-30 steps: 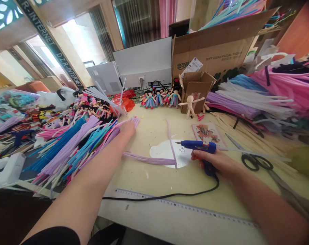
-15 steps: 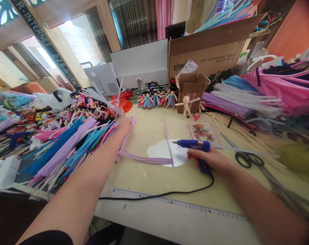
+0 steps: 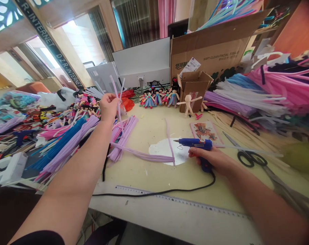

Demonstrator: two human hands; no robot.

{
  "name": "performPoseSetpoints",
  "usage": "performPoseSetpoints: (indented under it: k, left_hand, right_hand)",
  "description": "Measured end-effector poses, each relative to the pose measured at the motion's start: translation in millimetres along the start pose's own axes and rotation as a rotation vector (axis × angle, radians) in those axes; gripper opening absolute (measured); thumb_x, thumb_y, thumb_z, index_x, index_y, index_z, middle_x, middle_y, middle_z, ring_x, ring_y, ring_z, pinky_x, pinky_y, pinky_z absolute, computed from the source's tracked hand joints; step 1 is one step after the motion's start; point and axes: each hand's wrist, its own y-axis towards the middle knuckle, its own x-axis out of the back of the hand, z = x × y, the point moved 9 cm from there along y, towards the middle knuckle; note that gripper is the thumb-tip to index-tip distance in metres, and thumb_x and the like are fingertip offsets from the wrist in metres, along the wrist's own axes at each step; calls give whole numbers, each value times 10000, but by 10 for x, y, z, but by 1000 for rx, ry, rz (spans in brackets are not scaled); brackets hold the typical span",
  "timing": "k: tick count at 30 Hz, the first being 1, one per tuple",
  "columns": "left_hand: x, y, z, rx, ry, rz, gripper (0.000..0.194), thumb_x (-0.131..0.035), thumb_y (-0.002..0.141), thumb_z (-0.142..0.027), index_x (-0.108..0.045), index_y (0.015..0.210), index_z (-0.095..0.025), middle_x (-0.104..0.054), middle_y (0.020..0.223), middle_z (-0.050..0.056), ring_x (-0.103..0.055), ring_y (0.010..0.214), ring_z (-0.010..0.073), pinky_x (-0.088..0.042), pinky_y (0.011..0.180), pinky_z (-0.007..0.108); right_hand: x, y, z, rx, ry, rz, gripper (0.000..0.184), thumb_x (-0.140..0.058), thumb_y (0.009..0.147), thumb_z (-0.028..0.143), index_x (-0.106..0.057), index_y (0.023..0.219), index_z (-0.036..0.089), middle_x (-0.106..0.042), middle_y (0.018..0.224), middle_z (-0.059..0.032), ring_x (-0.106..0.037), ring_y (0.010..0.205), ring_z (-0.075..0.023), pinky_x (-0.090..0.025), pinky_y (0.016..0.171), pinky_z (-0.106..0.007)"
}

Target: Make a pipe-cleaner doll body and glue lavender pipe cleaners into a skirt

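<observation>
Left hand [image 3: 108, 106]: pinches one lilac pipe cleaner [image 3: 113, 85] up above a loose lilac bundle [image 3: 130, 130].
Lilac row [image 3: 149, 157]: lies flat on the yellow table top [image 3: 136, 175], its right end meeting one long lilac stem [image 3: 169, 134].
Right hand [image 3: 209, 157]: wraps around the blue glue gun [image 3: 195, 143].
Black cord [image 3: 144, 195]: could snag on an arm and tug the gun.
Gun tip [image 3: 177, 141]: points close to the long stem, so a slip might smear it.
Post [image 3: 67, 69]: says "DZR-INTERNET".
Big carton [image 3: 210, 49]: says "SOFT CLEAN FACIAL TISSUE".
</observation>
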Motion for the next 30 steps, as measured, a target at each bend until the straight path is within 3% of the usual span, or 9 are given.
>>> performPoseSetpoints:
  k: [1,3,6,9,13,16,21,30]
  left_hand:
    - [11,-56,-153,-59,-5,-2,147,-573,810,-103,-547,953,-123,-601,809,-38,-535,706,53,-460,700,196]
    - [-62,-295,-567,-313,40,80,134,-578,828,-149,-587,961,-134,-637,867,-15,-564,773,89,-466,766,233]
    - [-477,-958,-932,-638,255,473,131,-549,845,-161,-642,937,-169,-668,938,11,-588,895,149,-445,869,292]
    - [-854,-1652,-791,-715,415,885,168,-499,863,-154,-665,876,-179,-686,883,25,-602,862,166,-442,828,287]
    - [-1061,-2121,-362,-592,499,1143,200,-481,839,-152,-675,853,-201,-705,890,22,-617,830,164,-436,750,265]
    - [-1115,-2226,-193,-512,535,1202,162,-535,806,-211,-684,869,-219,-702,914,15,-617,833,169,-430,731,263]
    - [-1217,-2352,-333,-487,449,1212,199,-567,800,-269,-691,947,-218,-689,982,26,-610,883,179,-432,754,268]
    - [-1348,-2549,-332,-463,349,1198,137,-557,829,-258,-677,804,-197,-660,862,32,-591,806,170,-432,722,272]
  right_hand:
    - [-5,-3,9,4,-2,3,349,-695,764,548,-694,764,200,-613,616,-7,-539,558,-117,-355,478,-232]
    - [-13,-6,22,11,1,9,348,-694,765,545,-693,760,197,-618,634,-8,-539,553,-113,-354,474,-231]
    - [2,-3,27,18,40,1,338,-703,756,537,-690,765,199,-641,702,-14,-545,557,-112,-362,466,-231]
    - [35,-4,27,16,82,-25,332,-720,739,528,-690,768,199,-661,770,-24,-542,557,-109,-387,467,-236]
    - [39,-28,58,17,87,-36,316,-716,741,514,-690,768,199,-664,790,-25,-539,555,-104,-383,459,-233]
    - [18,-55,80,7,69,-38,307,-707,744,507,-685,744,201,-659,740,-23,-531,544,-106,-368,456,-236]
    - [-17,-84,83,-13,-64,-40,332,-695,748,535,-681,727,204,-593,555,-5,-529,514,-125,-340,441,-238]
    - [-42,-147,104,-14,-288,-20,391,-631,787,594,-690,764,209,-556,478,4,-508,451,-131,-376,405,-251]
